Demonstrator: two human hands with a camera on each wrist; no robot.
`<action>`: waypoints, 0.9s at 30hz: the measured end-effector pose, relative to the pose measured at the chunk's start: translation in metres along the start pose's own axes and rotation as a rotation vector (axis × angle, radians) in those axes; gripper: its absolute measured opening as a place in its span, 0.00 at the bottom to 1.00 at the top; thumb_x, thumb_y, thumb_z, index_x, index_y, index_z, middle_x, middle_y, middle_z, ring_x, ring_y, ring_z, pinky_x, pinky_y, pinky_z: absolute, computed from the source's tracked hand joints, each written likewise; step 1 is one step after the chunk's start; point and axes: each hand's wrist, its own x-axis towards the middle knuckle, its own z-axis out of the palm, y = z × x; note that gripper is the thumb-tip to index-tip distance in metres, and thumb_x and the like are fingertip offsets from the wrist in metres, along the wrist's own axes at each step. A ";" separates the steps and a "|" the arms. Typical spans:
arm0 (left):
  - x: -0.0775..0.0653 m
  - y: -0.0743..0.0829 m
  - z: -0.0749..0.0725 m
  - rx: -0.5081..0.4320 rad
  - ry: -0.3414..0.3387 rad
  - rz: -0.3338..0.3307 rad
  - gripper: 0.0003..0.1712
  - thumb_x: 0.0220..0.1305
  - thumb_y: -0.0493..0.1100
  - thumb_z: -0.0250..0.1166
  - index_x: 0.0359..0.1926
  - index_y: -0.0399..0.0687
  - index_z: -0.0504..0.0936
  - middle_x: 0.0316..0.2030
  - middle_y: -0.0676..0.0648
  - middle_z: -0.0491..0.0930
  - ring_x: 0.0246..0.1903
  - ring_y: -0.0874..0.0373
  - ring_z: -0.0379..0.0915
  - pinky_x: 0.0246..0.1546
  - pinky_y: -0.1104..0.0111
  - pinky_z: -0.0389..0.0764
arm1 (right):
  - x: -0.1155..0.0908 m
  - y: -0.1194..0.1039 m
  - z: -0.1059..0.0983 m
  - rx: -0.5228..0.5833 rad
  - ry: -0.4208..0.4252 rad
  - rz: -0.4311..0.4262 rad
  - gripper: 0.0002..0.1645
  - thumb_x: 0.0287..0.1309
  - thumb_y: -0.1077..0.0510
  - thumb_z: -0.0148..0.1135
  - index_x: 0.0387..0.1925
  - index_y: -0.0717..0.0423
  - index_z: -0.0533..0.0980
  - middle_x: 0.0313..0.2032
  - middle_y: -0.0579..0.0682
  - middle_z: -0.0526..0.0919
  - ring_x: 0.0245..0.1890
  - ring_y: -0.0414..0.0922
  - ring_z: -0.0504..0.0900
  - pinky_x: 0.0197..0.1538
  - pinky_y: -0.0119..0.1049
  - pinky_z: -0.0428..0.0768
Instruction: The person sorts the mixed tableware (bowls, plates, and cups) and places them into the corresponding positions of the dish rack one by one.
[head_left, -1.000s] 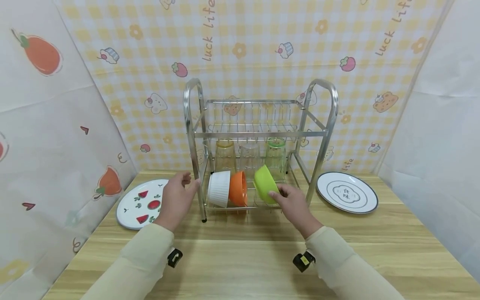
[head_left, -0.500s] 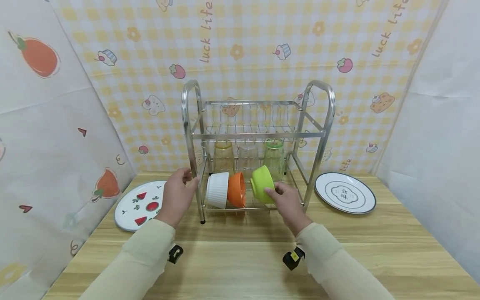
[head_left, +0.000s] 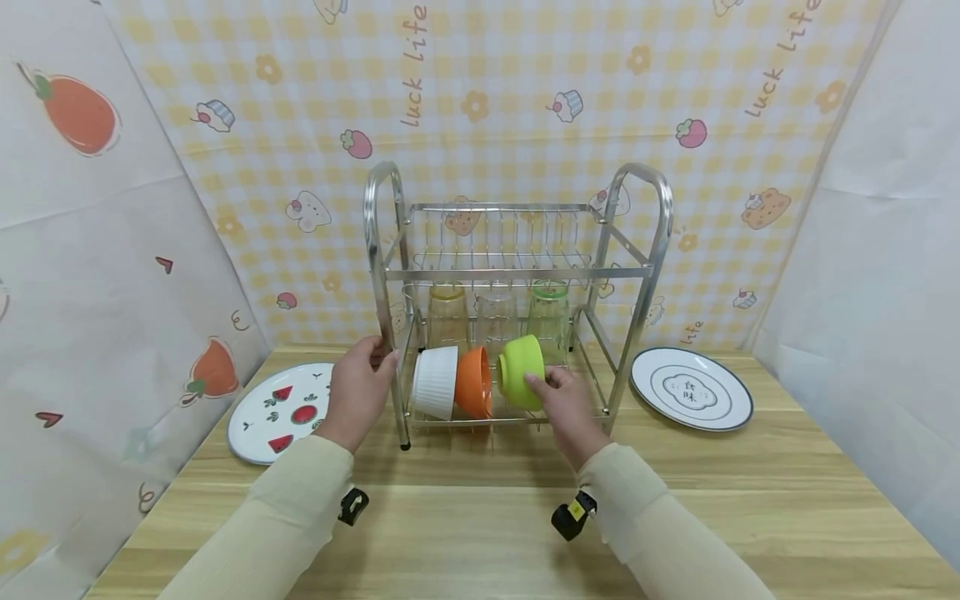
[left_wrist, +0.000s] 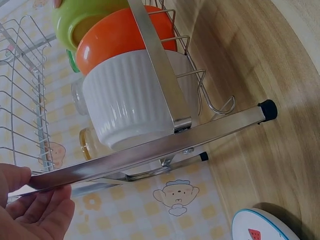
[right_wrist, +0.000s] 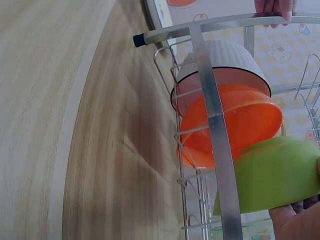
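My right hand point(head_left: 567, 410) pinches a lime green bowl point(head_left: 521, 372), tilted on its side in the lower tier of a metal dish rack point(head_left: 517, 273). In the right wrist view, the green bowl point(right_wrist: 277, 175) sits right beside an orange bowl point(right_wrist: 240, 120). Left of that, a white ribbed bowl point(head_left: 436, 382) stands on its side, its ribbed wall facing the left wrist camera. My left hand point(head_left: 360, 390) grips the rack's front left post; in the left wrist view, thumb and fingers point(left_wrist: 50, 202) lie on both sides of that post point(left_wrist: 120, 160).
Behind the bowls stand three upside-down glasses: yellow-tinted point(head_left: 448, 317), plain point(head_left: 497, 321) and green-tinted point(head_left: 549, 312). A plate with watermelon prints point(head_left: 255, 408) lies left of the rack, and a white plate with dark rings point(head_left: 723, 400) lies right. Slotted wires form the upper tier.
My right hand has moved the green bowl left toward the orange bowl and turned it further onto its side. My left hand stays at the rack post.
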 end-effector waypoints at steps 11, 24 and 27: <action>0.004 -0.004 0.000 0.057 -0.003 0.021 0.17 0.71 0.42 0.57 0.53 0.33 0.77 0.45 0.35 0.82 0.45 0.45 0.78 0.44 0.55 0.78 | 0.004 0.006 0.008 0.070 -0.004 0.095 0.16 0.66 0.58 0.58 0.49 0.66 0.75 0.49 0.59 0.78 0.47 0.49 0.78 0.51 0.41 0.77; 0.007 -0.009 0.001 0.079 0.008 0.044 0.15 0.71 0.42 0.58 0.49 0.34 0.79 0.40 0.38 0.83 0.40 0.48 0.78 0.39 0.57 0.78 | 0.005 0.014 0.014 0.077 0.032 0.070 0.16 0.65 0.58 0.60 0.46 0.69 0.76 0.43 0.56 0.78 0.40 0.44 0.76 0.41 0.34 0.75; 0.007 -0.008 0.001 0.075 0.005 0.041 0.15 0.70 0.42 0.58 0.50 0.34 0.79 0.41 0.38 0.83 0.40 0.48 0.78 0.40 0.57 0.77 | 0.006 0.016 0.014 0.067 0.032 0.066 0.16 0.65 0.57 0.59 0.46 0.68 0.76 0.43 0.55 0.78 0.39 0.44 0.76 0.39 0.33 0.75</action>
